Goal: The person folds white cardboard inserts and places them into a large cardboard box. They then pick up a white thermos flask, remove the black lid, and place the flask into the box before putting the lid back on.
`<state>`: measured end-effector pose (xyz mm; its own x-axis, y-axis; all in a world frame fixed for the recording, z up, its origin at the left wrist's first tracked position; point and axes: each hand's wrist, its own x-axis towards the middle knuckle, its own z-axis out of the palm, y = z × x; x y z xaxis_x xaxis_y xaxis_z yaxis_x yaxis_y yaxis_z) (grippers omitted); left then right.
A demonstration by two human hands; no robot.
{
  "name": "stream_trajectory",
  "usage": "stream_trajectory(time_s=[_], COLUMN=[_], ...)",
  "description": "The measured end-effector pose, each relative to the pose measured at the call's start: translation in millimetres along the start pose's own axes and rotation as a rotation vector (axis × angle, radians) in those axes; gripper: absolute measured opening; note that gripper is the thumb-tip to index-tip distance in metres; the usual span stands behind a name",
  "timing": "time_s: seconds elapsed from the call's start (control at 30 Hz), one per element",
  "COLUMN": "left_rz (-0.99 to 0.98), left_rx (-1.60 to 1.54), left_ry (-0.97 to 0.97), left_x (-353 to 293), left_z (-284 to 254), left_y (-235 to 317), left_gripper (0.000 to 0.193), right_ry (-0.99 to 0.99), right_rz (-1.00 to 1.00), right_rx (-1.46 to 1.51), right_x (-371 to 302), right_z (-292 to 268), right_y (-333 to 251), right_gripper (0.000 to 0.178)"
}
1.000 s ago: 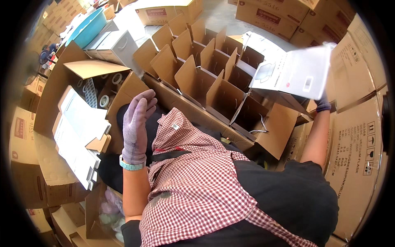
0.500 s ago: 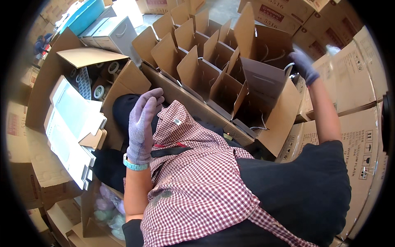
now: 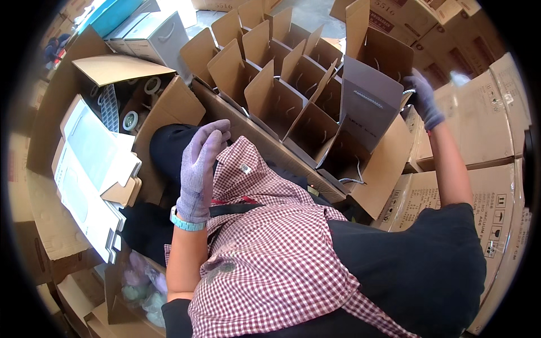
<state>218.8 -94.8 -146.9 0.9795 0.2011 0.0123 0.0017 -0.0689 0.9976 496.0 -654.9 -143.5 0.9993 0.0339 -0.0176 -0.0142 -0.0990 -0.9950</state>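
Observation:
My right hand (image 3: 424,101), in a light purple knit glove, reaches to the far right end of a row of tall open boxes. Its fingers are hooked around a white rope handle (image 3: 408,92) beside a grey box flap (image 3: 369,104), which stands up with its grey face toward me. The open boxes (image 3: 276,104) are brown inside and packed side by side within a large carton (image 3: 253,132). My left hand (image 3: 204,163), gloved alike, is raised over my checked apron (image 3: 270,248). Its fingers are extended close together, holding nothing.
At the left, an open carton (image 3: 177,107) holds tape rolls (image 3: 130,120) and a printed sheet (image 3: 109,107). Flat white box blanks (image 3: 90,174) lean against it. Stacked sealed cartons (image 3: 473,118) rise at the right. Plastic-wrapped items (image 3: 143,287) sit in a carton at lower left.
The grey flap at the right end has risen and turned more toward me. My right hand has shifted slightly right and down, while my left hand keeps nearly the same pose.

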Motion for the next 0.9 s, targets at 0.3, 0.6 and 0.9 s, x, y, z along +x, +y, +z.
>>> stream_trajectory(time_s=[0.3,0.6,0.9], left_rz=[-0.019,-0.064,0.085], left_rx=[-0.002,-0.156,0.093], left_ry=[0.06,-0.093,0.149], left_x=[3.6,8.3,-43.0], left_z=[-10.7,1.2,-87.7], left_y=[-3.9,-14.5,41.3], left_gripper=[0.054,0.041,0.041], right_ry=[-0.042,-0.254,0.081], right_rz=[0.251,0.312,-0.413], right_rx=[-0.256,-1.013,-2.032], right_x=[-80.8,8.0,-22.7], right_z=[-141.2,-41.8,-16.9], right_y=[169.7,123.7,280.7], right_gripper=[0.041,0.025,0.085])
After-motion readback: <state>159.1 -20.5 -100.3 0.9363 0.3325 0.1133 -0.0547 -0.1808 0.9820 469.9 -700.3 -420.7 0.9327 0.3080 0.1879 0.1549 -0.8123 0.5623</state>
